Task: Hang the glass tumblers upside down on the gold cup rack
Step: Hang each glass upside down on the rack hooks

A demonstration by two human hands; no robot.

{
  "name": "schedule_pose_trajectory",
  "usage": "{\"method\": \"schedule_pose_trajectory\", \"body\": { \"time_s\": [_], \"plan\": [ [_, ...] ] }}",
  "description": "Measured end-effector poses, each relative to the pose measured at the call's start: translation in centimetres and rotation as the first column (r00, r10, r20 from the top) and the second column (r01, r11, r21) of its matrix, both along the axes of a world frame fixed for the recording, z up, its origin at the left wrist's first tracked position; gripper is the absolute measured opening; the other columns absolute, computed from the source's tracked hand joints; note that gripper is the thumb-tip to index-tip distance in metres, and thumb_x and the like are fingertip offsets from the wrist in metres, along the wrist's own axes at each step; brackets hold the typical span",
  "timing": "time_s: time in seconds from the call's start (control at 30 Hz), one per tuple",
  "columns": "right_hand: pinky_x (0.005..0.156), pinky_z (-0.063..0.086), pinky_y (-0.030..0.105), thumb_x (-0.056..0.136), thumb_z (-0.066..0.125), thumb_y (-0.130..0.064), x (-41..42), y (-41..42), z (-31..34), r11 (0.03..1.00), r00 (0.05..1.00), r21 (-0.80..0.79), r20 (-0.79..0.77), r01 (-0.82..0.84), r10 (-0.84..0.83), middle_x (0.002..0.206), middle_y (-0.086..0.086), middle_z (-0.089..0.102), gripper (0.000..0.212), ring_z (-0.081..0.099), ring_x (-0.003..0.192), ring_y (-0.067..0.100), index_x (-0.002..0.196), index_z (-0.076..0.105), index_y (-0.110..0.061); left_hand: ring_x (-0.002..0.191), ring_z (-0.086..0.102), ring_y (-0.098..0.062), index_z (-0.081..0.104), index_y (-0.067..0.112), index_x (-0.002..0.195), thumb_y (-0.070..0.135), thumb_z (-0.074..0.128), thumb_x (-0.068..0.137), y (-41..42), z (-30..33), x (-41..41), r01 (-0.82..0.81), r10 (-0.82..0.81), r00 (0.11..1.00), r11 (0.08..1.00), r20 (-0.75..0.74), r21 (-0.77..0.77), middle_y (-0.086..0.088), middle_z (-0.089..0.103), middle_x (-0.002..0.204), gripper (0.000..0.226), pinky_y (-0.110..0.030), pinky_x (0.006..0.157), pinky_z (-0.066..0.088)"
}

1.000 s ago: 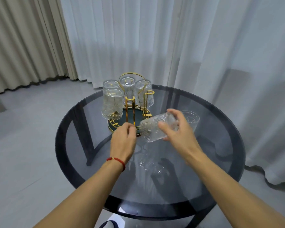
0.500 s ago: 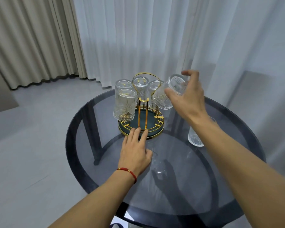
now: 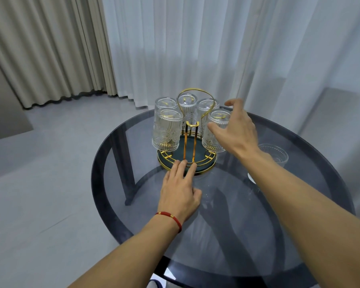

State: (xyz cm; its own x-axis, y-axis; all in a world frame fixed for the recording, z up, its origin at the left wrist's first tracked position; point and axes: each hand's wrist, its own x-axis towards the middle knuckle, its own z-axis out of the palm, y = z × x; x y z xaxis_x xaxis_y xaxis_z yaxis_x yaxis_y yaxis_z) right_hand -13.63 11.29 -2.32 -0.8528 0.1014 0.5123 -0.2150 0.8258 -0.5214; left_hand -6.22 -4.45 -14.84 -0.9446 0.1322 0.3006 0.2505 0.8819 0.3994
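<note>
Fifth tumbler [image 3: 215, 132] seated on gold cup rack [image 3: 187, 154]; right hand [image 3: 235, 129] spread beside it, left hand [image 3: 180, 190] flat bracing the base; next, fetch last tumbler [image 3: 273, 157] off bench [image 3: 227, 215].

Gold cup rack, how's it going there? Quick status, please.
Left hand open, fingertips steadying gold cup rack. Right hand open beside fifth hung tumbler. One tumbler waits on table; front peg free, nothing blocking.

Five clear ribbed glass tumblers [image 3: 167, 129] inverted on gold wire cup rack [image 3: 190, 142], left hand [image 3: 180, 192] flat against its base, right hand [image 3: 236, 129] spread beside the nearest right tumbler [image 3: 215, 132].
</note>
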Motion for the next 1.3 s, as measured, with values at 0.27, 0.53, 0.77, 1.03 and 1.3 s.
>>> {"method": "schedule_pose_trajectory", "body": {
  "time_s": [0.27,0.53,0.77,1.03,1.3],
  "plan": [
    [0.094,0.049,0.044,0.082,0.076,-0.058,0.2,-0.1,-0.5,0.995,0.997,0.066,0.027,-0.076,0.075,0.143,0.007,0.055,0.083,0.055,0.126,0.031,0.143,0.035,-0.018,0.154,0.014,-0.027,0.031,0.024,0.156,0.031,0.054,0.092,0.0,0.2,0.1,-0.009,0.009,1.0,1.0,0.01,-0.024,-0.007,0.029,0.164,0.069,-0.048,0.125,0.022],
    [0.11,0.042,0.048,0.09,0.066,-0.032,5.5,5.4,-3.1,0.996,0.994,-0.045,-0.086,-0.073,0.069,0.137,0.01,0.056,0.058,0.052,0.128,0.03,0.142,0.049,-0.011,0.154,0.016,-0.026,0.036,0.022,0.154,0.022,0.057,0.087,0.3,1.5,0.6,-0.027,0.028,0.999,0.999,0.041,-0.021,-0.006,0.031,0.163,0.07,-0.049,0.12,0.029],
    [0.121,0.03,0.047,0.079,0.082,-0.039,7.5,9.9,-7.4,0.93,0.97,-0.301,0.186,0.209,-0.158,0.161,0.015,0.034,0.109,0.032,0.148,0.035,0.162,0.016,-0.015,0.137,0.041,-0.021,0.063,0.013,0.134,0.006,0.063,0.083,2.5,3.0,1.7,0.059,-0.044,0.997,0.961,-0.062,0.27,-0.006,0.055,0.144,0.052,-0.022,0.112,0.022],
    [0.096,0.045,0.039,0.076,0.084,-0.047,7.5,10.2,-8.8,0.868,0.969,-0.451,0.218,0.208,-0.119,0.134,-0.002,0.057,0.078,0.056,0.124,0.026,0.138,0.041,-0.028,0.118,0.055,-0.013,0.071,0.022,0.114,0.006,0.064,0.083,5.6,4.4,3.2,0.057,-0.081,0.996,0.858,0.025,0.511,0.005,0.069,0.12,0.036,-0.031,0.104,0.044],
    [0.093,0.048,0.015,0.066,0.088,-0.054,9.7,9.0,-6.6,0.941,0.953,-0.19,0.065,-0.28,0.297,0.121,-0.004,0.052,0.088,0.056,0.113,0.002,0.144,0.049,-0.043,0.114,0.066,-0.022,0.045,0.026,0.144,0.05,0.079,0.08,6.2,6.2,3.9,-0.128,-0.367,0.895,0.334,0.255,0.934,-0.005,0.056,0.132,0.076,-0.045,0.076,0.065]
  ]
}}
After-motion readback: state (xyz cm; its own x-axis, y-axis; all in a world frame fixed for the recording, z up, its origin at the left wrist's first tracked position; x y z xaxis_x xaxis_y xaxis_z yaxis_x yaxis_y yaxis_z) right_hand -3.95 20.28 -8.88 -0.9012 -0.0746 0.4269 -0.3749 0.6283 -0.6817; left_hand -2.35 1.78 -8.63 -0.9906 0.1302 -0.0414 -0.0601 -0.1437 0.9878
